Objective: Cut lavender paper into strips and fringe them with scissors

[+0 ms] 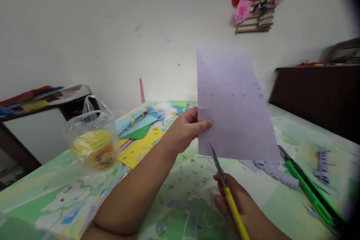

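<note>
My left hand [185, 129] is raised over the table and pinches the left edge of a pale purple paper sheet [233, 108], holding it upright. Below it, my right hand [239, 202] is closed round yellow-handled scissors [225, 187]. Their blades point up and meet the sheet's bottom edge near its left corner. Purple paper scraps [270, 170] lie on the table under the sheet.
The table has a green patterned cover [180, 195]. A clear plastic bag over a yellow-lidded jar [92, 142] stands at left. Coloured paper sheets [140, 135] are piled at the back. Green-handled scissors [306, 187] and a purple cut-out [323, 165] lie at right. A dark cabinet [317, 93] stands beyond.
</note>
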A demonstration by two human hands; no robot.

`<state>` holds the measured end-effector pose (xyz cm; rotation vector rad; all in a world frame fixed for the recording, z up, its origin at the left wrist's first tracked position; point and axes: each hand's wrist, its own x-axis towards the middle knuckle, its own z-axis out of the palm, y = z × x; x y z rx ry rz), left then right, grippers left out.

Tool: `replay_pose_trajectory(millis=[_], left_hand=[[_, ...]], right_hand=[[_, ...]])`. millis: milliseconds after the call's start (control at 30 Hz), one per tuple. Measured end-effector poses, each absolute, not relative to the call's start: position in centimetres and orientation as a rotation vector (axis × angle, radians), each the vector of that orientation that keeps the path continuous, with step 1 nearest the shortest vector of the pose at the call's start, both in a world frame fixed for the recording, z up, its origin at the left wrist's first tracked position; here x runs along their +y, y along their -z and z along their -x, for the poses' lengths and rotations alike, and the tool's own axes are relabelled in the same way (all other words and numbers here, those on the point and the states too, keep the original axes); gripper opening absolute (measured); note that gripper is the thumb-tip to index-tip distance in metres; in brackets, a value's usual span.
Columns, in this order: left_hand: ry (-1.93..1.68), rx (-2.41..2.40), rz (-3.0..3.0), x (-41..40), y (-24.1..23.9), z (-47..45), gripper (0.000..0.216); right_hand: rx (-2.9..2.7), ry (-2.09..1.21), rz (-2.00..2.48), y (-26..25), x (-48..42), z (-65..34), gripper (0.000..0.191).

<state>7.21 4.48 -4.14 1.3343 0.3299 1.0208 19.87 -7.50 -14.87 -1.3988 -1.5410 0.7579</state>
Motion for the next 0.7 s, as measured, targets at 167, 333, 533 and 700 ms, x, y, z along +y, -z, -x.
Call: replay_pose_trajectory(millis=[167, 333, 533, 700], left_hand=[[-1.051, 0.320, -1.351, 4.7, 4.5, -7.3, 0.028], [-1.080, 0.340, -1.396, 4.7, 4.4, -7.0, 0.024], [-1.095, 0.286, -1.421, 4.6, 4.3, -7.0, 0.022], [-1.130, 0.220, -1.449, 4.4, 4.3, -7.3, 0.019]], right_hand=[[-1.371, -0.735, 1.366, 15.7, -7.6, -19.2, 0.037], [-1.369, -0.780, 1.288, 16.0, -7.4, -19.2, 0.032], [-1.380, -0.683, 1.246, 16.8, -7.3, -19.0, 0.040], [-1.421, -0.669, 1.194, 17.7, -6.9, -19.5, 0.045]])
